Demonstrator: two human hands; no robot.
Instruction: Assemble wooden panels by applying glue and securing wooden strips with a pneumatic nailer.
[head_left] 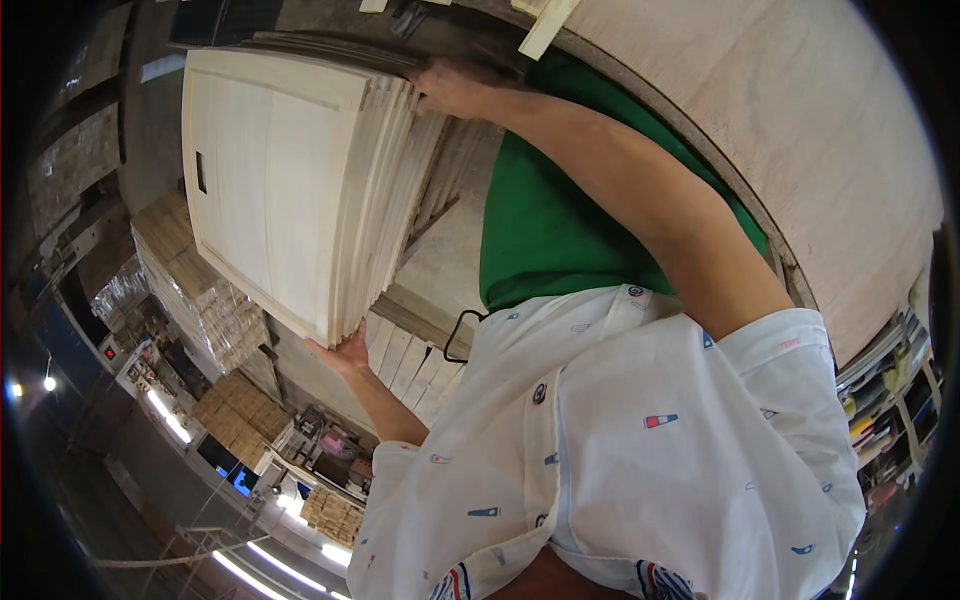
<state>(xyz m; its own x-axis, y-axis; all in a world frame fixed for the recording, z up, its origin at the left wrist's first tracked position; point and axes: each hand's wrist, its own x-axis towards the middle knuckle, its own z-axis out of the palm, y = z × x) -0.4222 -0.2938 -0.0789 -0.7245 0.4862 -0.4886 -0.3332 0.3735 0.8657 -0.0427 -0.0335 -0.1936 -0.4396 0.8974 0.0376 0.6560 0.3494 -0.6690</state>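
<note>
I hold a stack of several pale wooden panels (290, 190) on edge between both hands. My left hand (343, 353) presses flat against the stack's lower corner. At the upper edge, my right hand (455, 85) grips the far side of the stack, its arm stretched out across a green cloth (550, 230) in front of my white patterned shirt (620, 450). The panels' front face is smooth, with a small dark slot near its left side.
More pale slats (415, 360) lean behind the stack. A large curved plywood sheet (800, 120) fills the upper right. Piles of stacked wood (205, 300) stand at the left, with shelves (890, 400) of goods at the far right.
</note>
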